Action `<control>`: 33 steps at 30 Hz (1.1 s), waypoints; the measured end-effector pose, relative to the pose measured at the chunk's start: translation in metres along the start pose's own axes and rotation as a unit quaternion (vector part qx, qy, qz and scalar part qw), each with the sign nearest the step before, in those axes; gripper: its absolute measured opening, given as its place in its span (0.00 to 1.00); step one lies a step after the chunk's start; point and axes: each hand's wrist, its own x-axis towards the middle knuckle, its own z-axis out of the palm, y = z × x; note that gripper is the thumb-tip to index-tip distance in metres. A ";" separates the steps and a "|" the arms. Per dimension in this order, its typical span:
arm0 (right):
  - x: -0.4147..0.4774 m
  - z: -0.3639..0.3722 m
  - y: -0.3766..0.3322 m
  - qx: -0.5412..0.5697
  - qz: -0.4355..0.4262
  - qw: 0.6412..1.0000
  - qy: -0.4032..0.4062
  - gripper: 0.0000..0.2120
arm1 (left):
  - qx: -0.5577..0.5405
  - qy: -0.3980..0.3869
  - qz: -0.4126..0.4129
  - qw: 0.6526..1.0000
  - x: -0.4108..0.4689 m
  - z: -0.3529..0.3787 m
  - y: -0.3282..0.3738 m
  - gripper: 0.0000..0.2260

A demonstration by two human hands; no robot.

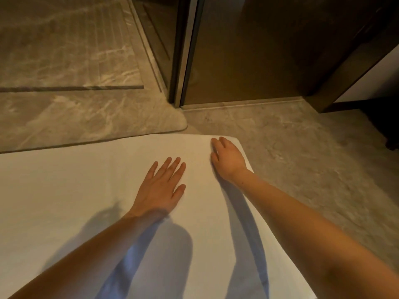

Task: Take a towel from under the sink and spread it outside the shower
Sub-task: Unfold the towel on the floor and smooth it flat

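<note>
On the grey stone floor (302, 158), just beside the raised marble step (86, 119) below a dark door frame (181, 61), the white towel (75, 201) lies spread flat with its far edge along the step. The left hand (160, 188) rests palm down on the towel, its fingers (172, 167) straight and slightly apart. The right hand (227, 157) sits at the towel's far right corner, fingers bent down onto the cloth; whether they pinch it cannot be told.
</note>
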 end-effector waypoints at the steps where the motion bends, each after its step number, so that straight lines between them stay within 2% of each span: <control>1: 0.005 -0.001 0.003 0.004 0.008 1.000 0.008 0.21 | -0.003 0.000 -0.001 1.000 -0.001 0.000 0.000 0.31; 3: 0.016 -0.002 0.008 -0.003 0.040 0.999 0.024 0.20 | -0.006 0.001 0.001 1.000 -0.001 -0.001 0.001 0.31; 6: 0.028 -0.003 0.014 -0.009 0.114 0.993 0.000 0.21 | -0.020 0.001 0.001 1.000 -0.001 -0.002 0.001 0.30; 9: 0.034 -0.002 0.018 0.035 0.143 0.989 -0.001 0.20 | -0.019 0.000 0.003 1.000 -0.001 -0.002 0.001 0.31; 12: 0.034 -0.004 0.020 0.158 0.137 0.974 0.086 0.13 | -0.010 0.000 -0.004 1.000 0.000 -0.002 0.001 0.30; 15: 0.018 -0.011 0.019 0.282 0.134 0.929 0.197 0.08 | 0.002 -0.002 -0.001 1.000 0.000 -0.001 0.001 0.30; 17: -0.001 -0.017 0.013 0.313 0.101 0.912 0.245 0.07 | -0.003 0.000 0.001 1.000 -0.001 -0.002 0.001 0.31; 20: -0.039 -0.016 0.006 0.309 0.022 0.907 0.286 0.05 | -0.008 0.001 -0.002 1.000 -0.001 -0.001 0.001 0.30; 22: -0.070 -0.006 0.003 0.309 -0.013 0.910 0.275 0.07 | -0.004 0.002 -0.006 1.000 -0.001 0.001 0.000 0.28; 24: -0.099 0.009 0.004 0.283 -0.042 0.932 0.221 0.09 | -0.003 0.004 -0.003 1.000 -0.001 0.001 0.000 0.27; 26: -0.117 0.023 0.004 0.207 -0.079 0.964 0.150 0.08 | -0.006 0.005 0.000 1.000 -0.002 -0.001 0.001 0.27; 28: -0.121 0.029 0.003 0.143 -0.113 0.975 0.123 0.07 | -0.007 0.007 0.003 1.000 -0.002 -0.002 0.001 0.26; 30: -0.111 0.025 -0.003 0.160 -0.083 0.970 0.160 0.07 | -0.007 0.007 0.005 1.000 -0.002 -0.002 0.000 0.26; 33: -0.084 0.013 -0.012 0.207 0.053 0.959 0.187 0.11 | -0.004 0.004 0.003 1.000 -0.002 0.000 0.000 0.27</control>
